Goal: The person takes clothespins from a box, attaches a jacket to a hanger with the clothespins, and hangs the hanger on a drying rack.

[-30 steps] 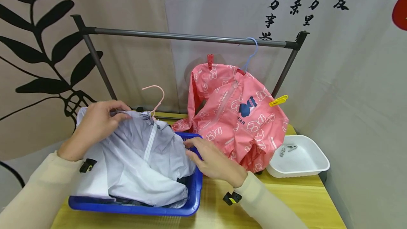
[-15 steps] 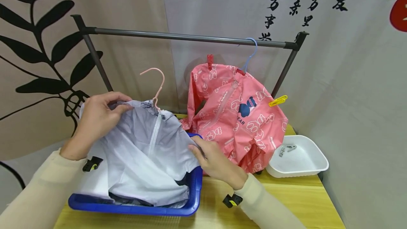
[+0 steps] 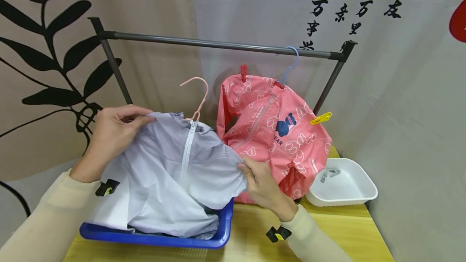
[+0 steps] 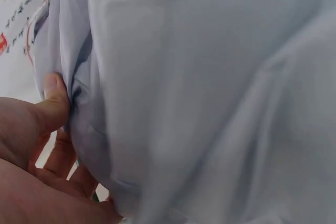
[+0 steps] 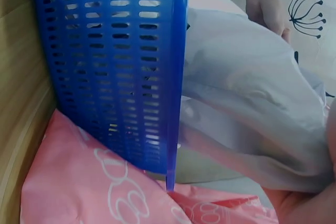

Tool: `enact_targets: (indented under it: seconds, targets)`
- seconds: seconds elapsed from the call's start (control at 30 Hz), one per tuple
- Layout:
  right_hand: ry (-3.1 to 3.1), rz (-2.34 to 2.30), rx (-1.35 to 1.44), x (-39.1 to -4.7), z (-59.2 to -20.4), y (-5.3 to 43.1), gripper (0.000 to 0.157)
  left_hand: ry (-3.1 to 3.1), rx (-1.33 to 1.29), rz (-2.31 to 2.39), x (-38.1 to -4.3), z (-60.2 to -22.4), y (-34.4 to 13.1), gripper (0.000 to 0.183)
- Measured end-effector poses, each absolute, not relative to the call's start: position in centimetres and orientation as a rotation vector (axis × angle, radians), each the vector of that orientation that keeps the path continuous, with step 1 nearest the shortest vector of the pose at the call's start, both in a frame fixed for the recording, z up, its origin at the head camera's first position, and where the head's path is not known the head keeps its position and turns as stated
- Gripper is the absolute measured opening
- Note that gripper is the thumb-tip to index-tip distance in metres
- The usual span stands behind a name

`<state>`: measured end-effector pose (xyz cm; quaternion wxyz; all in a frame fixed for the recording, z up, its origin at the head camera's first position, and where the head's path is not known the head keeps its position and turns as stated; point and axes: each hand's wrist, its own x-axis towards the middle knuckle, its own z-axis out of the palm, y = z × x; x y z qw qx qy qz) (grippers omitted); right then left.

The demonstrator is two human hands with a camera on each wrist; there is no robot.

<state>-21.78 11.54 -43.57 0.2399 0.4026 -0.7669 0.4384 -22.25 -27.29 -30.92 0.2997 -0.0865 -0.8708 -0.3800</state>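
Observation:
A pale grey and white zip jacket (image 3: 160, 165) spreads between my hands over the blue basket (image 3: 153, 239). The pink hanger (image 3: 202, 96) sticks up from its collar, just above the white zip. My left hand (image 3: 116, 132) pinches the jacket's shoulder on the left; in the left wrist view the thumb (image 4: 55, 98) presses the gathered cloth. At the other side my right hand (image 3: 267, 181) grips the sleeve edge between thumb and fingers. The lower part of the jacket lies in the basket, over darker cloth.
Behind the basket stands a grey metal rack (image 3: 218, 45). From it a pink bear-print jacket (image 3: 251, 124) hangs on a blue hanger (image 3: 291, 68), with a red clip (image 3: 244, 72) and a yellow clip (image 3: 321, 118). A white tray (image 3: 346, 197) with small clips stands at the right.
My right hand has taken hold of the jacket's right side and pulled it right and slightly down. The collar and pink hanger have risen and shifted right. My left hand has kept its pinch.

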Motion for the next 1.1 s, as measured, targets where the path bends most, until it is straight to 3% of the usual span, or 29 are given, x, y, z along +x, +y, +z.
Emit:
enact_targets:
  seconds: [0.23, 0.4, 0.83, 0.97, 1.1]
  targets:
    - [-2.079, 1.254, 1.076, -21.7, -43.7, 12.6, 0.032, -2.362, -0.242, -1.039, -22.0, -31.0, -28.1, 0.013]
    - [-2.042, 1.25, 1.082, -21.9, -43.7, 13.4, 0.03, -2.54, -0.154, -0.95, -21.8, -30.9, -29.3, 0.036]
    - [-2.047, 1.268, 0.945, -22.5, -42.8, 15.3, 0.023, -2.966, -0.115, -0.968, -22.0, -32.4, -30.7, 0.15]
    - [-2.057, 1.295, 0.896, -22.7, -42.6, 16.2, 0.022, -3.054, -0.196, -0.98, -21.5, -33.2, -30.5, 0.151]
    - [-2.063, 1.301, 0.859, -23.0, -42.6, 17.3, 0.021, -3.092, -0.298, -0.859, -21.3, -33.7, -30.6, 0.123]
